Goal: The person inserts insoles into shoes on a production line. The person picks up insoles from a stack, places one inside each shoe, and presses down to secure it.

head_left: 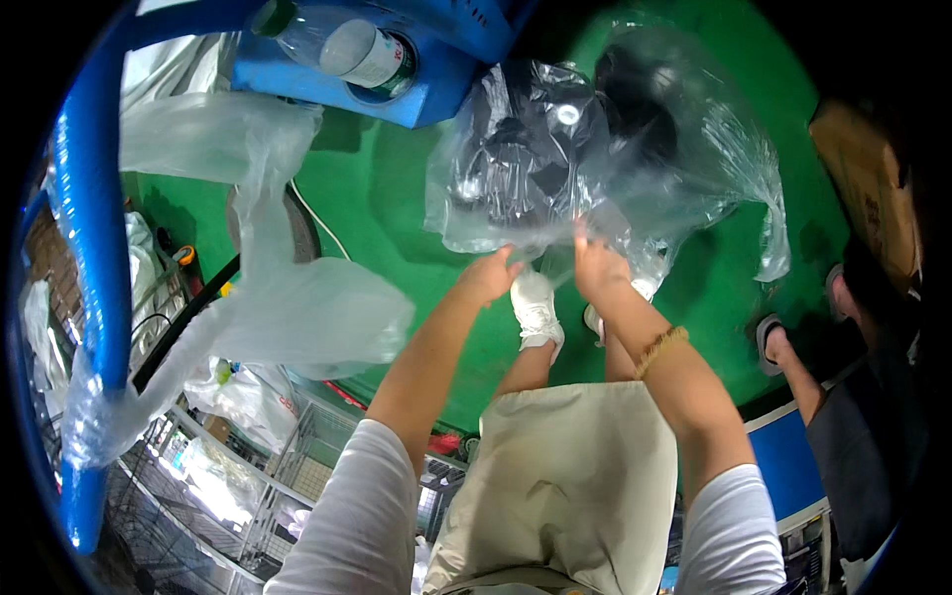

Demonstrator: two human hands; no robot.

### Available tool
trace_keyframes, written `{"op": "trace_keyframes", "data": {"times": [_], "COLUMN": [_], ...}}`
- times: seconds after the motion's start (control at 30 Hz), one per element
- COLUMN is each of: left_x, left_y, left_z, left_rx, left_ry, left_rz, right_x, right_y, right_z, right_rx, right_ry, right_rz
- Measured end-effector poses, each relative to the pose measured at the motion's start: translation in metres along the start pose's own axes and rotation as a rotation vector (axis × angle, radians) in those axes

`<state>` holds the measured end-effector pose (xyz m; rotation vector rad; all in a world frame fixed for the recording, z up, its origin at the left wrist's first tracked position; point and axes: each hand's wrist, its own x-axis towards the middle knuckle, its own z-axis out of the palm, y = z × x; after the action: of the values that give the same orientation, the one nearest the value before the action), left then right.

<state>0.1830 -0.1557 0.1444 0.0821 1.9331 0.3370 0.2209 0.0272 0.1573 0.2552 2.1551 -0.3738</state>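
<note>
A clear plastic bag with dark, shiny contents stands on the green floor in front of my feet. My left hand pinches the near edge of this bag, thumb and fingers closed on the film. To its right, my right hand grips the same edge, with its index finger lying up along the plastic. What exactly is inside cannot be made out through the glare. A second clear bag holding something black and round leans against the first on the right, its gathered end hanging loose.
A blue machine base carries plastic bottles at upper left. Crumpled plastic film hangs from a blue post. Wire cages stand behind on the left. At right are a cardboard box and another person's feet.
</note>
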Motion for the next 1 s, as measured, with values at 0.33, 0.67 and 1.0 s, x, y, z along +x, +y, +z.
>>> {"op": "trace_keyframes", "data": {"times": [0.33,0.67,1.0], "left_x": [-0.019,0.045,0.031], "left_y": [0.061,0.035,0.078], "left_z": [-0.007,-0.141,-0.166], "left_rx": [-0.055,-0.427,-1.274], "left_ry": [0.504,0.395,0.091], "left_rz": [0.448,0.531,0.219], "right_x": [0.016,0.045,0.010], "right_y": [-0.040,-0.026,0.018], "right_z": [-0.094,-0.094,-0.104], "right_rx": [0.717,0.105,0.419], "right_ry": [0.362,-0.099,-0.046], "right_rz": [-0.299,0.022,-0.135]}}
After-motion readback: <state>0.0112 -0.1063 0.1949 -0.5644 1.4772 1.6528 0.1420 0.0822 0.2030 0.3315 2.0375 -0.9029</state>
